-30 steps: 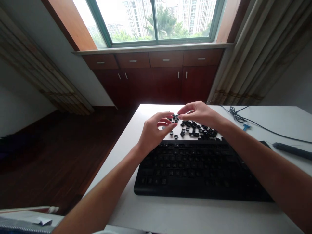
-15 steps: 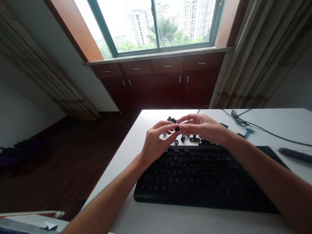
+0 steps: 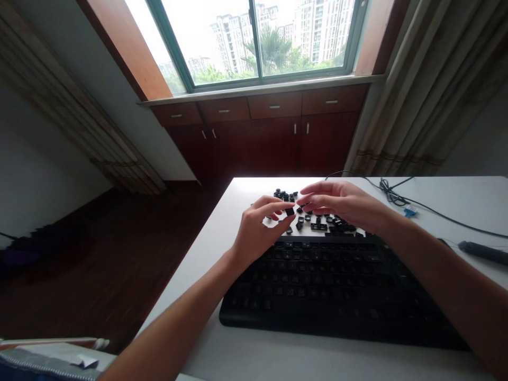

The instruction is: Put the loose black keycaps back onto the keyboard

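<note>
A small black keycap point(image 3: 290, 211) is pinched between the thumb and fingers of my left hand point(image 3: 254, 226), above the far edge of the keyboard. Just to its right is my right hand point(image 3: 341, 205), fingers slightly apart, with nothing visible in them and a small gap to the keycap. Below both hands lies a black keyboard point(image 3: 317, 296) whose key area shows bare key sockets. Loose black keycaps point(image 3: 318, 226) are scattered behind it on the white table, some hidden by my right hand.
At the right, a coiled black cable point(image 3: 391, 191), a blue tool point(image 3: 410, 212) and a dark grey handle-like object point(image 3: 482, 251) lie on the white table point(image 3: 206, 296). Beyond stand red-brown cabinets point(image 3: 273, 143) under a window.
My right hand has drawn away to the right from the keycap, opening a gap between the hands. The keycap stays in my left hand. The view has shifted slightly.
</note>
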`<state>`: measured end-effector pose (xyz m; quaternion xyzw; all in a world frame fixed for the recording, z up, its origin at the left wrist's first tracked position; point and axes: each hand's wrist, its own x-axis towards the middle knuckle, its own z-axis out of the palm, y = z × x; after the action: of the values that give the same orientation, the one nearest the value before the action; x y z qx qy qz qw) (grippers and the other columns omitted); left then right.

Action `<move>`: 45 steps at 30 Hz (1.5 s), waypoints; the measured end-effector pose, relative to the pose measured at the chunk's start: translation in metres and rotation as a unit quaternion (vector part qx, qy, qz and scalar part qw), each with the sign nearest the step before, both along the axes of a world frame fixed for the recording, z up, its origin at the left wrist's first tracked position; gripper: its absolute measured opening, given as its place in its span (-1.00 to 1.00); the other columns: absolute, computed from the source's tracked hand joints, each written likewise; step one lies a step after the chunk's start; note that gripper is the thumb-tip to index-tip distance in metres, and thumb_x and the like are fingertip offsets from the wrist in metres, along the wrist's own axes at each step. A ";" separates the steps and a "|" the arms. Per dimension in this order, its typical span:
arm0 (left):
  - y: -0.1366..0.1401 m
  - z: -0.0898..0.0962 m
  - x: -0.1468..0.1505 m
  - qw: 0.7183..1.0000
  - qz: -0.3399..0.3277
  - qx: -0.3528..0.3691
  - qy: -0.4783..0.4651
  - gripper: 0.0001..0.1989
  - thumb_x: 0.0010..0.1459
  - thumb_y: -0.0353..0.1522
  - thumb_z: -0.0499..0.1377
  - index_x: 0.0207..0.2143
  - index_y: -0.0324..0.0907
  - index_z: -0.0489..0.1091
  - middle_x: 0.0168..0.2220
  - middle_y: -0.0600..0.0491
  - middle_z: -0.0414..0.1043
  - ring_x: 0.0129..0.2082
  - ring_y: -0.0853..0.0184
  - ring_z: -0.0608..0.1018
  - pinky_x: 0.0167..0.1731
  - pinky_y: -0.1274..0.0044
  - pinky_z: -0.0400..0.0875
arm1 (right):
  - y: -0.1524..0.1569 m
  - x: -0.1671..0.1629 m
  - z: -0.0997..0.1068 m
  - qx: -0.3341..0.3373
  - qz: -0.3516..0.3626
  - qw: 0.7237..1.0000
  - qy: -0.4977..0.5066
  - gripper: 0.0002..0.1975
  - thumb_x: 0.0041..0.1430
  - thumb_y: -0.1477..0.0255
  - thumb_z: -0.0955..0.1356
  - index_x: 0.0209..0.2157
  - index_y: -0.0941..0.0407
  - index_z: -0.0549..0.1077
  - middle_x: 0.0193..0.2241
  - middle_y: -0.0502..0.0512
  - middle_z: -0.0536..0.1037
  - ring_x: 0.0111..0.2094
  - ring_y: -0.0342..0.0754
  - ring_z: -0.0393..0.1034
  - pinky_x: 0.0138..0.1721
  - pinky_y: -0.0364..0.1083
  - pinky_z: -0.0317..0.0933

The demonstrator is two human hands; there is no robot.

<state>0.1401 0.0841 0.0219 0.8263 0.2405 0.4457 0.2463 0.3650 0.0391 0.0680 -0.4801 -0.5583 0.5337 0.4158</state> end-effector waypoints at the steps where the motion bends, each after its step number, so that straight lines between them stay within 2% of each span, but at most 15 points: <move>1: 0.000 0.000 0.000 1.000 0.002 0.000 0.001 -0.75 0.20 -0.30 0.29 -0.05 -0.06 0.54 -0.17 0.02 0.50 -0.29 0.42 0.55 -0.33 0.56 0.55 | 0.000 0.001 0.001 0.002 -0.003 1.000 -0.009 -0.60 0.14 0.24 0.46 -0.04 0.14 0.48 -0.07 0.20 0.60 -0.07 0.03 0.52 -0.04 -0.02 0.36; 8: 0.000 0.000 -0.001 1.000 0.016 0.003 0.007 -0.76 0.11 -0.24 0.36 -0.16 -0.10 0.54 -0.29 0.08 0.48 -0.38 0.46 0.50 -0.34 0.58 0.50 | -0.005 -0.015 -0.006 0.048 0.029 0.992 -0.111 -0.64 0.15 0.17 0.45 -0.12 0.12 0.54 -0.20 0.11 0.63 -0.19 -0.04 0.51 -0.22 -0.11 0.37; 11: -0.001 -0.001 -0.002 1.000 0.011 0.004 0.011 -0.79 0.12 -0.26 0.36 -0.21 -0.11 0.53 -0.32 0.10 0.47 -0.36 0.46 0.51 -0.32 0.59 0.49 | -0.011 -0.027 -0.009 0.066 0.009 0.990 -0.125 -0.65 0.12 0.20 0.48 -0.14 0.12 0.54 -0.22 0.10 0.63 -0.21 -0.04 0.53 -0.28 -0.13 0.38; 15: -0.001 0.000 -0.004 1.000 0.012 0.019 0.016 -0.81 0.13 -0.26 0.35 -0.24 -0.14 0.50 -0.36 0.11 0.46 -0.38 0.46 0.50 -0.34 0.59 0.46 | -0.015 -0.036 -0.011 0.089 -0.024 0.988 -0.121 -0.68 0.09 0.23 0.50 -0.16 0.10 0.54 -0.23 0.08 0.63 -0.22 -0.03 0.54 -0.25 -0.11 0.41; 17: 0.004 0.004 -0.008 0.998 -0.007 0.047 0.032 -0.78 0.13 -0.24 0.35 -0.23 -0.15 0.49 -0.34 0.09 0.47 -0.36 0.44 0.50 -0.33 0.58 0.46 | -0.015 -0.037 -0.013 0.100 -0.045 0.985 -0.130 -0.71 0.10 0.24 0.49 -0.19 0.10 0.55 -0.25 0.07 0.63 -0.23 -0.03 0.54 -0.24 -0.11 0.41; 21: 0.025 0.015 -0.027 0.981 -0.061 0.157 0.100 -0.66 0.11 -0.17 0.35 -0.12 -0.13 0.49 -0.23 0.03 0.52 -0.19 0.33 0.54 -0.15 0.47 0.48 | -0.015 -0.039 -0.018 0.091 -0.062 0.984 -0.144 -0.71 0.10 0.22 0.48 -0.19 0.08 0.57 -0.25 0.08 0.63 -0.23 -0.02 0.54 -0.19 -0.08 0.42; 24: 0.043 0.015 -0.041 0.980 -0.005 0.178 0.093 -0.74 0.21 -0.19 0.27 -0.12 -0.13 0.48 -0.22 0.02 0.51 -0.24 0.37 0.54 -0.24 0.50 0.48 | -0.019 -0.046 -0.022 0.043 -0.019 0.989 -0.138 -0.69 0.09 0.22 0.49 -0.17 0.08 0.57 -0.23 0.07 0.63 -0.19 -0.02 0.54 -0.10 -0.06 0.42; 27: 0.054 0.008 -0.048 0.973 0.060 0.199 0.099 -0.83 0.30 -0.25 0.17 -0.19 -0.14 0.48 -0.28 0.05 0.49 -0.33 0.40 0.52 -0.30 0.52 0.46 | -0.027 -0.062 -0.023 0.006 0.013 0.989 -0.150 -0.69 0.11 0.20 0.48 -0.17 0.08 0.57 -0.22 0.05 0.64 -0.17 -0.03 0.54 -0.10 -0.07 0.40; 30: 0.056 0.001 -0.048 0.967 0.079 0.211 0.118 -0.84 0.32 -0.29 0.13 -0.23 -0.14 0.48 -0.29 0.05 0.49 -0.29 0.37 0.51 -0.28 0.51 0.44 | -0.033 -0.082 -0.022 0.002 0.034 0.985 -0.171 -0.70 0.13 0.17 0.47 -0.19 0.06 0.58 -0.24 0.02 0.64 -0.19 -0.04 0.53 -0.11 -0.08 0.39; 35: 0.052 -0.005 -0.045 0.953 0.082 0.244 0.160 -0.82 0.32 -0.32 0.09 -0.27 -0.14 0.49 -0.25 0.03 0.51 -0.23 0.31 0.50 -0.28 0.48 0.40 | -0.033 -0.114 -0.028 0.065 0.039 0.964 -0.256 -0.82 0.20 0.22 0.43 -0.21 -0.03 0.59 -0.29 -0.08 0.63 -0.25 -0.10 0.50 -0.17 -0.09 0.34; 39: 0.051 -0.005 -0.045 0.944 0.083 0.263 0.182 -0.78 0.32 -0.32 0.07 -0.29 -0.15 0.50 -0.25 0.01 0.51 -0.24 0.30 0.49 -0.31 0.48 0.38 | -0.038 -0.127 -0.040 0.167 0.031 0.938 -0.303 -0.93 0.23 0.36 0.42 -0.25 0.00 0.58 -0.28 -0.04 0.59 -0.25 -0.09 0.47 -0.19 -0.08 0.34; 42: 0.050 -0.003 -0.045 0.940 0.086 0.270 0.188 -0.74 0.34 -0.31 0.05 -0.29 -0.16 0.50 -0.26 0.00 0.50 -0.23 0.29 0.49 -0.32 0.48 0.37 | -0.045 -0.125 -0.050 0.267 0.028 0.899 -0.345 -0.87 0.30 0.40 0.36 -0.17 0.03 0.56 -0.14 0.05 0.53 -0.14 -0.07 0.44 -0.10 -0.05 0.34; 45: 0.049 -0.002 -0.044 0.938 0.092 0.273 0.190 -0.73 0.34 -0.31 0.03 -0.28 -0.17 0.50 -0.25 -0.01 0.50 -0.23 0.28 0.49 -0.33 0.48 0.36 | -0.049 -0.118 -0.055 0.315 0.045 0.869 -0.378 -0.79 0.33 0.38 0.35 -0.04 0.03 0.54 -0.07 0.09 0.48 -0.11 -0.08 0.42 -0.08 -0.06 0.35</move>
<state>0.0960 0.1328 0.0198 0.9056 0.2264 0.3493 -0.0812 0.2468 -0.0101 0.0130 -0.4632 -0.8324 0.1252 0.2773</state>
